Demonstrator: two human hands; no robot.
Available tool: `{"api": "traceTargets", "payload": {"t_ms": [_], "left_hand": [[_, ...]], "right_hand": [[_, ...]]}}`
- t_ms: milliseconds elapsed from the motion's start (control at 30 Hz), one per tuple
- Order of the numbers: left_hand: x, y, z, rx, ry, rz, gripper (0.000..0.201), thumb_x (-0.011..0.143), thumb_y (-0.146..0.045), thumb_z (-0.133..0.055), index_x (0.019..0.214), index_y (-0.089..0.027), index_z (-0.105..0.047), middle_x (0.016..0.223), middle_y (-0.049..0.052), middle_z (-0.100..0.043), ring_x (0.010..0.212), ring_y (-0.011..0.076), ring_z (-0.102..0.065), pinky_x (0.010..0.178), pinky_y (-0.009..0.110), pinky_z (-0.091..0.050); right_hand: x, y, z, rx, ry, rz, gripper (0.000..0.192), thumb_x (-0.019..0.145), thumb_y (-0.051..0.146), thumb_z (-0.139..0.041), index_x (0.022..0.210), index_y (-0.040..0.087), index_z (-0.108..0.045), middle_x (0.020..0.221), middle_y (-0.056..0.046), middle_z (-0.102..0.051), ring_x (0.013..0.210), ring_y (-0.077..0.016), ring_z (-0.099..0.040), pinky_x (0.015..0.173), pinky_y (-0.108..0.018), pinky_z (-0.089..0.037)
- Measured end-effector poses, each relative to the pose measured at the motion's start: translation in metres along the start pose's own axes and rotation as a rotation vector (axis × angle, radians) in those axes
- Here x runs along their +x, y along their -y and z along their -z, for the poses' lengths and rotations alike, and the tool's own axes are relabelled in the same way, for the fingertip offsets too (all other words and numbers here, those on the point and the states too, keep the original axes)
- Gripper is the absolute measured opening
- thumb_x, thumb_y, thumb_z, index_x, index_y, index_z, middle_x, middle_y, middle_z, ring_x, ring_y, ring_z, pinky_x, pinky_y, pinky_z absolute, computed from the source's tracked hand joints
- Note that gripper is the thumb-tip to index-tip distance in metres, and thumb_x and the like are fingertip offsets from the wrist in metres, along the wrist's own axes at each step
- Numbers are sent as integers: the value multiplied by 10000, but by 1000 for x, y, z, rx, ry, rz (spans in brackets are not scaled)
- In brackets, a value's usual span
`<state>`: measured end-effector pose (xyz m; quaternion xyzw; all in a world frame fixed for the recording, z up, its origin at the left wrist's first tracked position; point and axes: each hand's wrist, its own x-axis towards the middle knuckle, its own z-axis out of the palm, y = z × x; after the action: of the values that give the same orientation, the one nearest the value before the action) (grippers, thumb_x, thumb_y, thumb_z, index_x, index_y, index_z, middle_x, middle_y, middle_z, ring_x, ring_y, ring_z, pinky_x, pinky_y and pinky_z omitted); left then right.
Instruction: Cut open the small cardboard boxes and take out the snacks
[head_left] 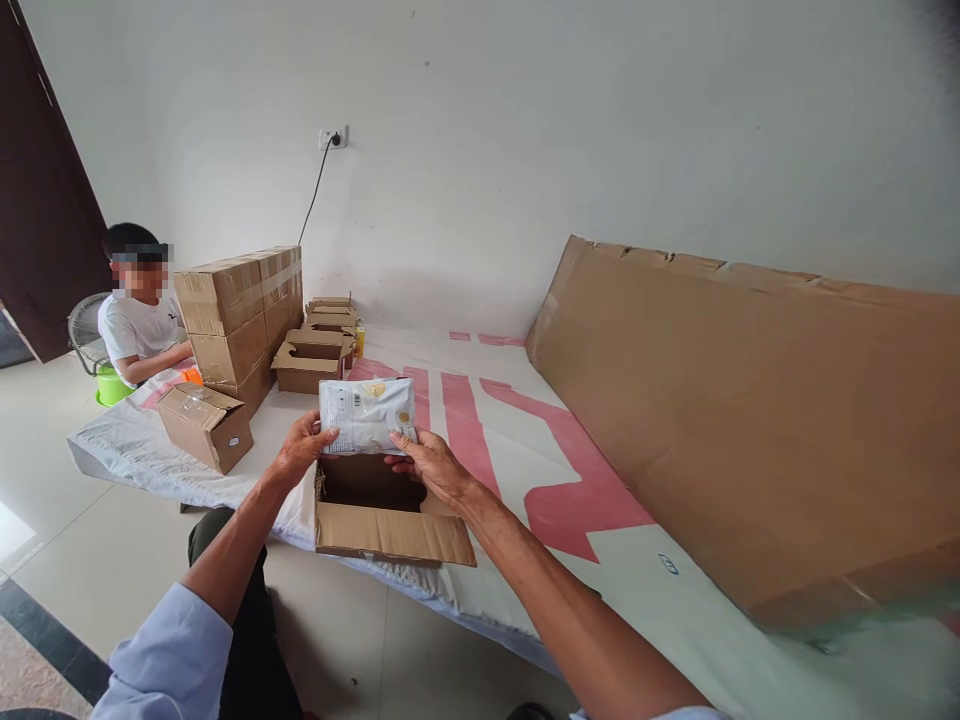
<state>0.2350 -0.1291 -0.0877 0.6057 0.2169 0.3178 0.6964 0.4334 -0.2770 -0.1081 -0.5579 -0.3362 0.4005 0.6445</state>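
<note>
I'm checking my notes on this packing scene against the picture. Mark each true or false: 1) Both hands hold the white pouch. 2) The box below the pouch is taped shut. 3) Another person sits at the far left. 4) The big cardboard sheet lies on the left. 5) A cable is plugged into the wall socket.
1) True: left hand and right hand hold the white pouch.
2) False: the box is open, flaps out.
3) True: a person sits there.
4) False: the cardboard sheet is on the right.
5) True: see the wall socket.
</note>
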Motion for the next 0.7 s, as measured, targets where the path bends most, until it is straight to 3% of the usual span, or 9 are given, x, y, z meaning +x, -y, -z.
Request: {"api": "traceTargets", "payload": {"t_ms": [467,700], "left_hand": [[5,2,0,17,15,-5,700,611,-546,-988,1116,-167,-685,994,96,-796,890,260,-763,731,338,-585],[-10,-12,-10,-17,92,-76,677,647,-557,-982,1123,-174,-689,1044,102,-801,952,288,-770,814,383,-600]], "right_hand": [[3,-2,1,-2,-8,12,322,817,461,-871,959,219,-713,945,-70,-795,755,-200,-766,647,-302,-643],[-10,19,13,-27,59,57,519,670,556,-949,1034,229,-774,1078,-61,-817,999,-270,-758,756,-349,-640]]}}
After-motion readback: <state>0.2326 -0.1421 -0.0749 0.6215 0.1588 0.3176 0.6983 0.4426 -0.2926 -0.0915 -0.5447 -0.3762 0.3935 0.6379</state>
